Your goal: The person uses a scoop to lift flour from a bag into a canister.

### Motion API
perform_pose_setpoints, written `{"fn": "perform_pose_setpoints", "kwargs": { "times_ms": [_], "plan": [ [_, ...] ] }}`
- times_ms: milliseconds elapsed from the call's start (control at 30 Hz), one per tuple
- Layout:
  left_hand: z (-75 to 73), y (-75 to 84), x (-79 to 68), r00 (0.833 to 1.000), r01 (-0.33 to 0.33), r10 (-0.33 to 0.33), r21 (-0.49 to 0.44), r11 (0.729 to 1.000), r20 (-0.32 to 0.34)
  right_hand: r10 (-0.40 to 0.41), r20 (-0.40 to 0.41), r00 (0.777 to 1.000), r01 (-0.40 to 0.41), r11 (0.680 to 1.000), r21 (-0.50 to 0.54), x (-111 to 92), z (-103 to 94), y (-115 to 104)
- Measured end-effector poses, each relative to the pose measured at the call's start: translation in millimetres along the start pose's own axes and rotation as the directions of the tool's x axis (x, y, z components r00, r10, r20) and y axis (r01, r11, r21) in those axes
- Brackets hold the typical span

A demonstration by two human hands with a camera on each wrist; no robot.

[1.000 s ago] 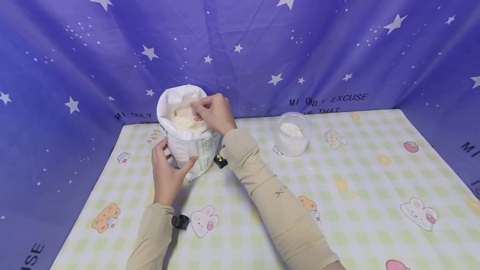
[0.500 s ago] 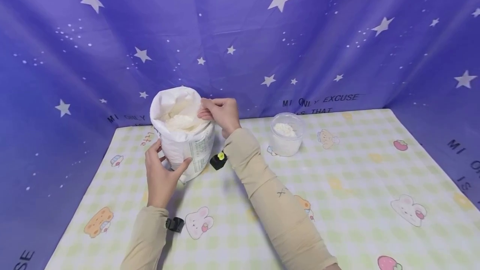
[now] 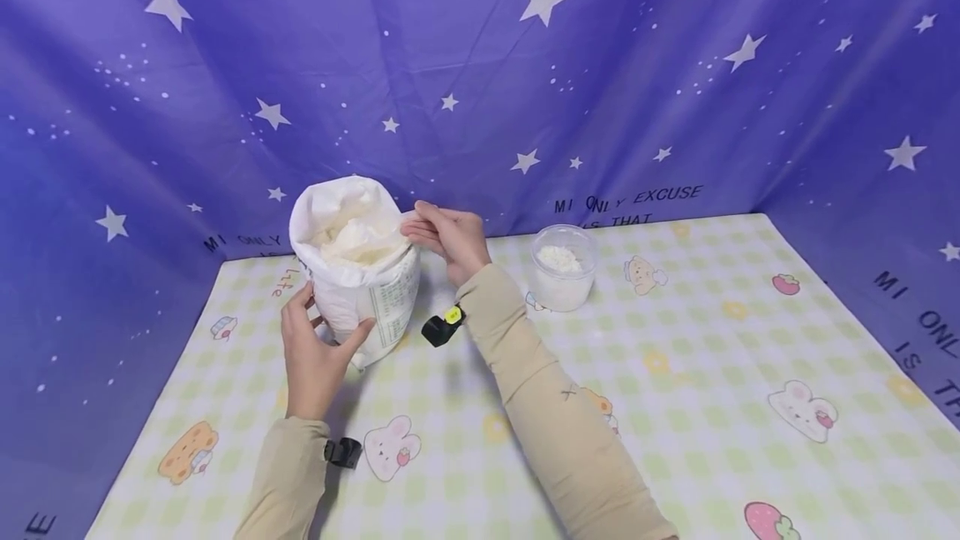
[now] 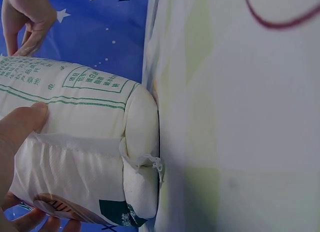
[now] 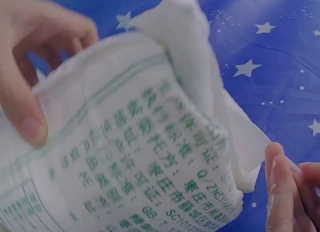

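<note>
A white cloth flour bag (image 3: 371, 298) with green printing stands upright and open-topped at the left back, filled with white powder (image 3: 356, 240). My left hand (image 3: 311, 365) grips its lower left side, thumb in front and fingers wrapped behind, as the left wrist view confirms. My right hand (image 3: 453, 240) pinches a pale edge at the bag's right rim. In the right wrist view that white cloth flap (image 5: 247, 142) stretches to my fingertips, with white powder stuck on a finger. Whether anything else lies within the right fingers is hidden.
A clear round plastic tub (image 3: 564, 286) with white powder stands to the right of my right hand. A checked tablecloth (image 3: 705, 423) covers the table. Behind it hangs a blue star-printed curtain (image 3: 420, 40), close to the bag.
My right hand has moved from over the bag's mouth outward to its right rim, drawing the edge out. The left hand keeps its grip on the bag. The head view has shifted slightly.
</note>
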State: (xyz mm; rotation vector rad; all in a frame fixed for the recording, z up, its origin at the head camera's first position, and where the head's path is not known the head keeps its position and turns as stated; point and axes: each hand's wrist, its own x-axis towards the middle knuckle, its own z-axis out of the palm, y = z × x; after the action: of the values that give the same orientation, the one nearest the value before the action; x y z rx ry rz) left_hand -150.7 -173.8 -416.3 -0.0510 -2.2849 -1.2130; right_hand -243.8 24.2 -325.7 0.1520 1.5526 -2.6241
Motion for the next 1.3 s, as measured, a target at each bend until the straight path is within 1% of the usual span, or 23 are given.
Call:
{"fn": "perform_pose_setpoints", "kwargs": {
  "times_ms": [100,167,367,600,833,1133,1300],
  "plan": [
    [0.7,0.8,0.9,1.000,0.002,-0.002,0.000,1.000,0.001,0.022,0.001,1.000,-0.022,0.999,0.042,-2.6,-3.8,-2.2],
    [1.2,1.1,1.7,1.000,0.002,-0.002,0.004,1.000,0.001,0.021,0.002,1.000,-0.021,0.998,0.052,-4.0,-5.7,-3.2],
    [3.0,2.8,3.8,1.000,-0.008,0.008,0.012,1.000,0.012,-0.005,-0.015,1.000,0.006,0.997,0.072,-6.2,-11.3,-4.1],
    [3.3,3.7,1.9,1.000,0.016,-0.017,0.014,1.000,0.018,-0.022,-0.047,0.999,0.027,0.993,0.112,-8.5,-18.0,-8.0],
    [1.6,3.0,1.6,1.000,0.021,-0.021,0.019,1.000,0.012,-0.045,-0.066,0.997,0.054,0.987,0.154,-10.8,-23.2,-14.3],
    [-0.1,0.5,2.3,1.000,0.012,-0.012,0.017,1.000,-0.001,-0.068,-0.085,0.994,0.082,0.983,0.167,-13.1,-33.0,-22.2],
    [-0.7,-1.0,1.8,1.000,0.016,-0.016,0.018,1.000,0.013,-0.070,-0.101,0.992,0.085,0.984,0.158,-17.3,-42.4,-26.2]
  ]
}}
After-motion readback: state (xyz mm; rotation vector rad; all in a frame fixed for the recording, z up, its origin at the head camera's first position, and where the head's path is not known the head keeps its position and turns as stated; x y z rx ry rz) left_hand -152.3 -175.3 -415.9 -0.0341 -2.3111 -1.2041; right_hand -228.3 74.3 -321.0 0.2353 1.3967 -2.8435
